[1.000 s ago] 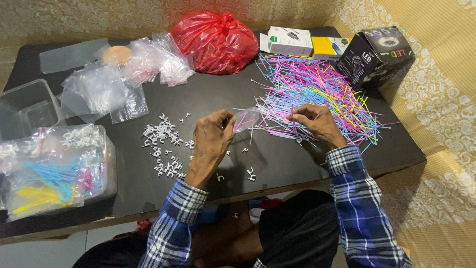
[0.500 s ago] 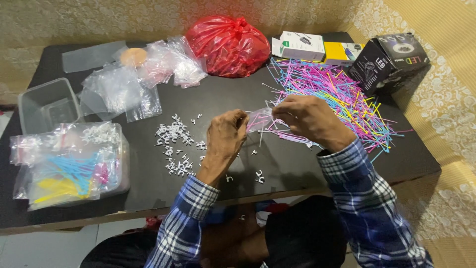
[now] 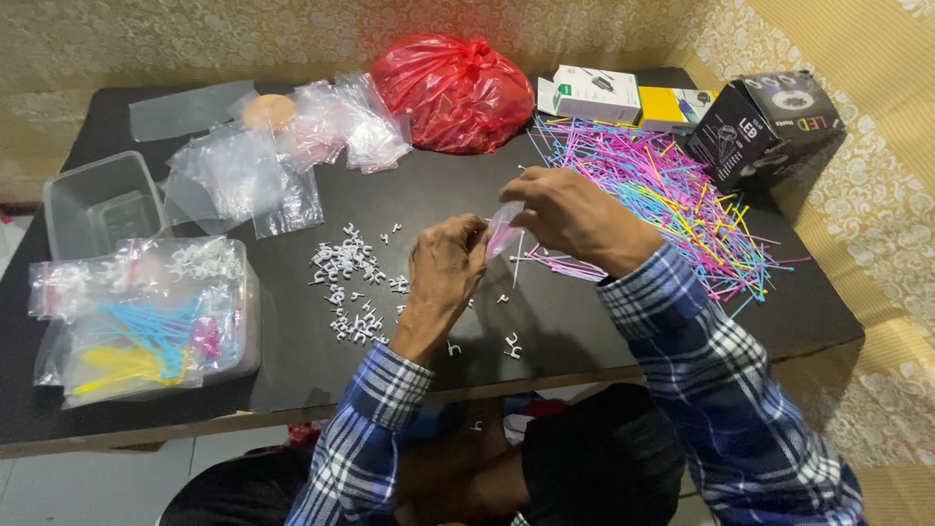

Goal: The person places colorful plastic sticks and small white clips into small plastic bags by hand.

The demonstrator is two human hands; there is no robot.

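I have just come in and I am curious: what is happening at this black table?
A person in a plaid shirt sits at the black table. The left hand and right hand together hold a small clear bag above the tabletop. Small white clips lie scattered by the left hand, and a heap of coloured thin sticks lies by the right. At the far left, filled bags rest on a plastic tub.

Home packing spot: low black table [image 3: 604, 321], patterned cream wallpaper [image 3: 243, 39] behind, filled clear plastic bags [image 3: 146, 321] near left.
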